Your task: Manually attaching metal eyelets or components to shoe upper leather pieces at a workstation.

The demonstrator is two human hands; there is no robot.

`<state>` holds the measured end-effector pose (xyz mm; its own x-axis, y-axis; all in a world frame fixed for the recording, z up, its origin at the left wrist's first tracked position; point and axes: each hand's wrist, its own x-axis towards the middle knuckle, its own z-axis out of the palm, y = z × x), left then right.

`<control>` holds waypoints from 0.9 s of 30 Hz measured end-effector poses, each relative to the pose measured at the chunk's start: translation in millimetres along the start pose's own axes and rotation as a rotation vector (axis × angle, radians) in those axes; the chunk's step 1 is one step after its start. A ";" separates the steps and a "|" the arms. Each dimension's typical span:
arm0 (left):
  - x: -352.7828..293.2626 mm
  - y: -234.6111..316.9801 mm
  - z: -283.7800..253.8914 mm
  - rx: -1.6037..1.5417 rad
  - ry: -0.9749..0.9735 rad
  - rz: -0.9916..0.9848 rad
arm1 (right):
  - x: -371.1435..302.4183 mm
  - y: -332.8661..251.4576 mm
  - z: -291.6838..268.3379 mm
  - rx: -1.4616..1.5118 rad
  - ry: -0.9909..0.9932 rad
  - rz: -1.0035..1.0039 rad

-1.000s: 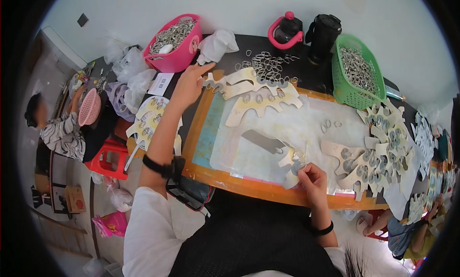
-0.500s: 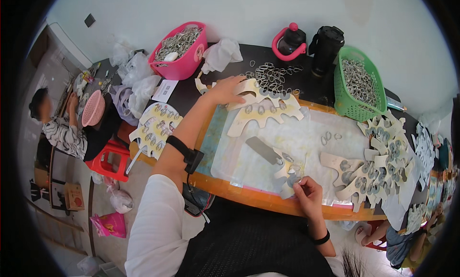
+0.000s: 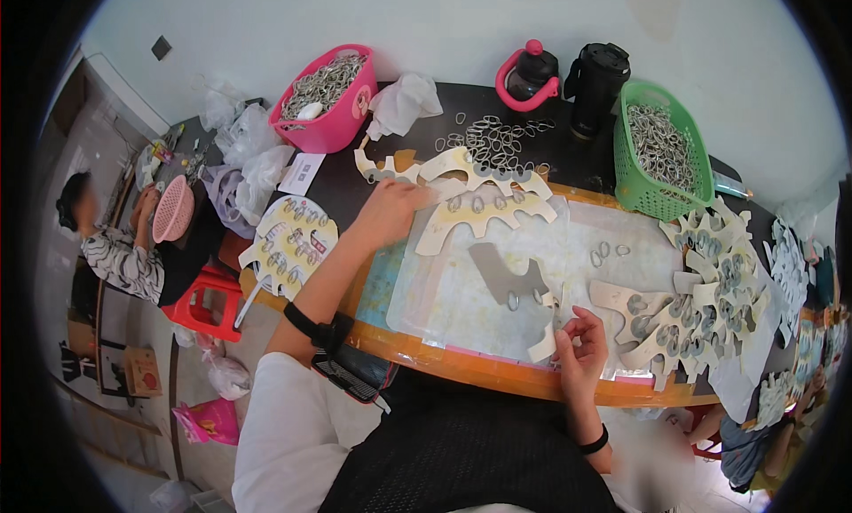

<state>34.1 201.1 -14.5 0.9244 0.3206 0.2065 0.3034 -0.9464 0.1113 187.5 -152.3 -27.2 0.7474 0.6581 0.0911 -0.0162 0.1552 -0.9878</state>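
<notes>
- Left hand [image 3: 390,213] has drawn back toward the body, fingers bunched beside a pale strip [image 3: 446,190]; whether they grip it, I cannot tell.
- Scalloped piece [image 3: 484,209] lies flat, loose rings [image 3: 497,143] heaped just beyond, probably for easy reach.
- Grey-faced piece [image 3: 499,273] rests angled before the body, showing more grey than earlier.
- Right hand [image 3: 581,349] pinches that piece's near edge narrowly, apparently steadying it, other fingers loosely curled.

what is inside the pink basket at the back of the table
The pink basket holds a heap of metal rings, with a smooth white object on top. Whatever lies beneath the top layer is covered.
</notes>
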 end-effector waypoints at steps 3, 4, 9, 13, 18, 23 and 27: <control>-11.5 11.8 5.6 0.022 -0.022 -0.064 | -0.3 -0.1 -3.2 -0.008 -0.066 0.035; -17.5 12.8 9.1 0.043 -0.005 -0.055 | -1.3 0.0 -3.6 -0.014 -0.079 0.037; -4.6 15.1 -11.3 -0.423 -0.098 -0.381 | -1.8 -1.3 -1.9 -0.046 -0.075 0.051; 21.0 -27.9 5.0 -0.358 0.190 -0.079 | -2.5 3.8 -2.1 -0.101 -0.109 0.055; 50.6 -25.8 3.9 -0.556 -0.203 -0.246 | -3.2 5.6 -3.7 -0.126 -0.075 0.124; 65.9 -34.2 17.4 -0.487 -0.060 -0.235 | 0.3 7.0 -4.4 -0.119 -0.113 0.088; 73.6 -53.6 24.5 -0.544 -0.064 -0.252 | 2.9 5.9 0.9 -0.145 -0.128 0.056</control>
<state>91.5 274.4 -29.1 0.8564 0.5136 0.0522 0.3688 -0.6795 0.6342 189.0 -148.8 -32.5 0.6576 0.7522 0.0420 0.0477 0.0141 -0.9988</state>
